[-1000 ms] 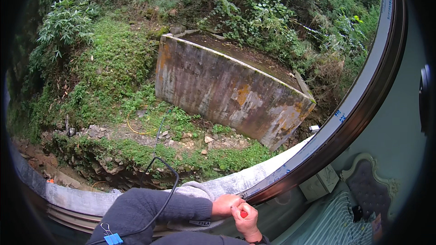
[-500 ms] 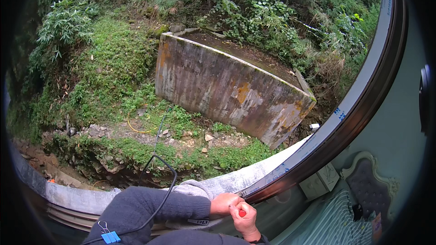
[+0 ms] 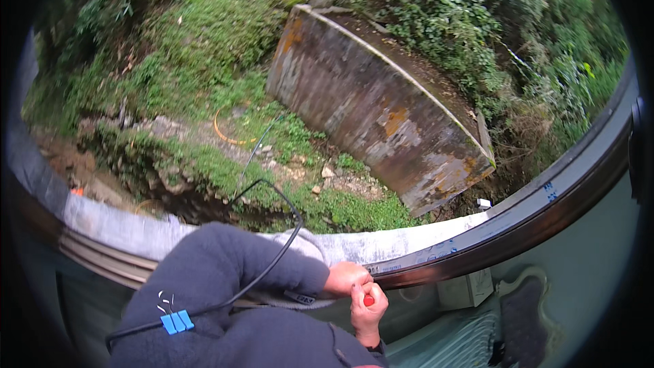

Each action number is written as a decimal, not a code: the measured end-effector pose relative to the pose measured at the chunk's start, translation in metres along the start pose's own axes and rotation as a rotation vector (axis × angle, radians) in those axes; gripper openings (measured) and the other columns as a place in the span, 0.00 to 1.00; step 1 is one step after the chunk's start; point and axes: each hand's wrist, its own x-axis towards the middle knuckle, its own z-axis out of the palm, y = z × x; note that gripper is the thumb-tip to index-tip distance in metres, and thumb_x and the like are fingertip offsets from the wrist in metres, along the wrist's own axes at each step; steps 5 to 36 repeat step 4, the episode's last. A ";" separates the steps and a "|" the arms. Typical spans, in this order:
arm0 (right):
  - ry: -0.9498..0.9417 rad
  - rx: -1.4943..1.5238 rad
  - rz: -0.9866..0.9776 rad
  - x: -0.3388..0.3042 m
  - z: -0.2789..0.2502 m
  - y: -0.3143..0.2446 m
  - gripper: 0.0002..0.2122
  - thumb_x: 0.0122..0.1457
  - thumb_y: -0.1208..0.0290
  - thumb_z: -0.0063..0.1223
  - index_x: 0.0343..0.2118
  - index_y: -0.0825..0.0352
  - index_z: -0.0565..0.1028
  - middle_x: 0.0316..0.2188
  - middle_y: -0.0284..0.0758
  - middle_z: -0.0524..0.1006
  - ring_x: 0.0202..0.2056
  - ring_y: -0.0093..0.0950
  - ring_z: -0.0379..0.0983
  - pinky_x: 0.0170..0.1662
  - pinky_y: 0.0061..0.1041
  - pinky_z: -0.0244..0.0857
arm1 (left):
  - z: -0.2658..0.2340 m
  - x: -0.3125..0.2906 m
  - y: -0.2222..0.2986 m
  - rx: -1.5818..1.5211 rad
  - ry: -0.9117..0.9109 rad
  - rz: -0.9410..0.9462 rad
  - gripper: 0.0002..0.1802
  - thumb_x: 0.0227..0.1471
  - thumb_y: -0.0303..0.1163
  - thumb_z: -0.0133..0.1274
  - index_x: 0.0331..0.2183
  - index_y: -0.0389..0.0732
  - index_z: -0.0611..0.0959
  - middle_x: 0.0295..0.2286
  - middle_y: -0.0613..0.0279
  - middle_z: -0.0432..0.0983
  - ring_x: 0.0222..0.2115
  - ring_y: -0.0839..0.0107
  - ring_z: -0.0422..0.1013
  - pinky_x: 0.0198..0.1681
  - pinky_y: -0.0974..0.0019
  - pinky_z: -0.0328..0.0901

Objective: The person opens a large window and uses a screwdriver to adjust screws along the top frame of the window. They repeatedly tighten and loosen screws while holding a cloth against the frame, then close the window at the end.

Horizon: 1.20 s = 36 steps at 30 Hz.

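My right hand (image 3: 368,312) is closed in a fist around a red handle (image 3: 368,300), of which only the round end shows; the rest of the tool is hidden. Just beyond it and touching it, my left hand (image 3: 346,278) is bent inward against the window frame (image 3: 436,259). Its fingers look curled, and whatever they hold is out of sight. The left arm, in a dark grey sleeve, reaches across from the left. A black cable (image 3: 276,252) runs over that sleeve, and a blue binder clip (image 3: 177,322) grips it near the upper arm.
A pale concrete ledge (image 3: 129,230) lies outside the window frame. Below it are a ditch, a grassy bank with a yellow hose (image 3: 221,131), and a stained concrete wall (image 3: 368,102). Indoors at lower right are a bed (image 3: 443,341) and a white cabinet (image 3: 470,287).
The view has tilted and shifted, so the frame and outdoor scene sit differently. Both hands stay together at the frame, with the red handle still in the right fist.
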 end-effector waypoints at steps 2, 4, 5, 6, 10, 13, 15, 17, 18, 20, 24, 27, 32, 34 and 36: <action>-0.007 0.000 -0.039 -0.001 -0.001 -0.001 0.15 0.54 0.75 0.63 0.17 0.67 0.67 0.14 0.35 0.66 0.18 0.26 0.61 0.23 0.26 0.58 | 0.002 0.000 -0.004 0.026 -0.019 0.002 0.16 0.43 0.44 0.54 0.31 0.43 0.82 0.26 0.48 0.79 0.30 0.46 0.75 0.32 0.49 0.68; 0.004 0.037 -0.062 0.003 0.008 -0.005 0.15 0.54 0.75 0.62 0.17 0.67 0.67 0.14 0.34 0.66 0.18 0.26 0.61 0.23 0.26 0.58 | 0.001 0.000 -0.004 -0.008 -0.016 -0.027 0.18 0.41 0.45 0.56 0.31 0.42 0.83 0.26 0.48 0.79 0.30 0.46 0.75 0.32 0.49 0.68; 0.004 0.037 -0.062 0.003 0.008 -0.005 0.15 0.54 0.75 0.62 0.17 0.67 0.67 0.14 0.34 0.66 0.18 0.26 0.61 0.23 0.26 0.58 | 0.001 0.000 -0.004 -0.008 -0.016 -0.027 0.18 0.41 0.45 0.56 0.31 0.42 0.83 0.26 0.48 0.79 0.30 0.46 0.75 0.32 0.49 0.68; 0.004 0.037 -0.062 0.003 0.008 -0.005 0.15 0.54 0.75 0.62 0.17 0.67 0.67 0.14 0.34 0.66 0.18 0.26 0.61 0.23 0.26 0.58 | 0.001 0.000 -0.004 -0.008 -0.016 -0.027 0.18 0.41 0.45 0.56 0.31 0.42 0.83 0.26 0.48 0.79 0.30 0.46 0.75 0.32 0.49 0.68; 0.004 0.037 -0.062 0.003 0.008 -0.005 0.15 0.54 0.75 0.62 0.17 0.67 0.67 0.14 0.34 0.66 0.18 0.26 0.61 0.23 0.26 0.58 | 0.001 0.000 -0.004 -0.008 -0.016 -0.027 0.18 0.41 0.45 0.56 0.31 0.42 0.83 0.26 0.48 0.79 0.30 0.46 0.75 0.32 0.49 0.68; 0.004 0.037 -0.062 0.003 0.008 -0.005 0.15 0.54 0.75 0.62 0.17 0.67 0.67 0.14 0.34 0.66 0.18 0.26 0.61 0.23 0.26 0.58 | 0.001 0.000 -0.004 -0.008 -0.016 -0.027 0.18 0.41 0.45 0.56 0.31 0.42 0.83 0.26 0.48 0.79 0.30 0.46 0.75 0.32 0.49 0.68; 0.004 0.037 -0.062 0.003 0.008 -0.005 0.15 0.54 0.75 0.62 0.17 0.67 0.67 0.14 0.34 0.66 0.18 0.26 0.61 0.23 0.26 0.58 | 0.001 0.000 -0.004 -0.008 -0.016 -0.027 0.18 0.41 0.45 0.56 0.31 0.42 0.83 0.26 0.48 0.79 0.30 0.46 0.75 0.32 0.49 0.68; 0.004 0.037 -0.062 0.003 0.008 -0.005 0.15 0.54 0.75 0.62 0.17 0.67 0.67 0.14 0.34 0.66 0.18 0.26 0.61 0.23 0.26 0.58 | 0.001 0.000 -0.004 -0.008 -0.016 -0.027 0.18 0.41 0.45 0.56 0.31 0.42 0.83 0.26 0.48 0.79 0.30 0.46 0.75 0.32 0.49 0.68; 0.004 0.037 -0.062 0.003 0.008 -0.005 0.15 0.54 0.75 0.62 0.17 0.67 0.67 0.14 0.34 0.66 0.18 0.26 0.61 0.23 0.26 0.58 | 0.001 0.000 -0.004 -0.008 -0.016 -0.027 0.18 0.41 0.45 0.56 0.31 0.42 0.83 0.26 0.48 0.79 0.30 0.46 0.75 0.32 0.49 0.68; 0.004 0.037 -0.062 0.003 0.008 -0.005 0.15 0.54 0.75 0.62 0.17 0.67 0.67 0.14 0.34 0.66 0.18 0.26 0.61 0.23 0.26 0.58 | 0.001 0.000 -0.004 -0.008 -0.016 -0.027 0.18 0.41 0.45 0.56 0.31 0.42 0.83 0.26 0.48 0.79 0.30 0.46 0.75 0.32 0.49 0.68; 0.004 0.037 -0.062 0.003 0.008 -0.005 0.15 0.54 0.75 0.62 0.17 0.67 0.67 0.14 0.34 0.66 0.18 0.26 0.61 0.23 0.26 0.58 | 0.001 0.000 -0.004 -0.008 -0.016 -0.027 0.18 0.41 0.45 0.56 0.31 0.42 0.83 0.26 0.48 0.79 0.30 0.46 0.75 0.32 0.49 0.68; 0.004 0.037 -0.062 0.003 0.008 -0.005 0.15 0.54 0.75 0.62 0.17 0.67 0.67 0.14 0.34 0.66 0.18 0.26 0.61 0.23 0.26 0.58 | 0.001 0.000 -0.004 -0.008 -0.016 -0.027 0.18 0.41 0.45 0.56 0.31 0.42 0.83 0.26 0.48 0.79 0.30 0.46 0.75 0.32 0.49 0.68; 0.004 0.037 -0.062 0.003 0.008 -0.005 0.15 0.54 0.75 0.62 0.17 0.67 0.67 0.14 0.34 0.66 0.18 0.26 0.61 0.23 0.26 0.58 | 0.001 0.000 -0.004 -0.008 -0.016 -0.027 0.18 0.41 0.45 0.56 0.31 0.42 0.83 0.26 0.48 0.79 0.30 0.46 0.75 0.32 0.49 0.68; 0.004 0.037 -0.062 0.003 0.008 -0.005 0.15 0.54 0.75 0.62 0.17 0.67 0.67 0.14 0.34 0.66 0.18 0.26 0.61 0.23 0.26 0.58 | 0.001 0.000 -0.004 -0.008 -0.016 -0.027 0.18 0.41 0.45 0.56 0.31 0.42 0.83 0.26 0.48 0.79 0.30 0.46 0.75 0.32 0.49 0.68; 0.004 0.037 -0.062 0.003 0.008 -0.005 0.15 0.54 0.75 0.62 0.17 0.67 0.67 0.14 0.34 0.66 0.18 0.26 0.61 0.23 0.26 0.58 | 0.001 0.000 -0.004 -0.008 -0.016 -0.027 0.18 0.41 0.45 0.56 0.31 0.42 0.83 0.26 0.48 0.79 0.30 0.46 0.75 0.32 0.49 0.68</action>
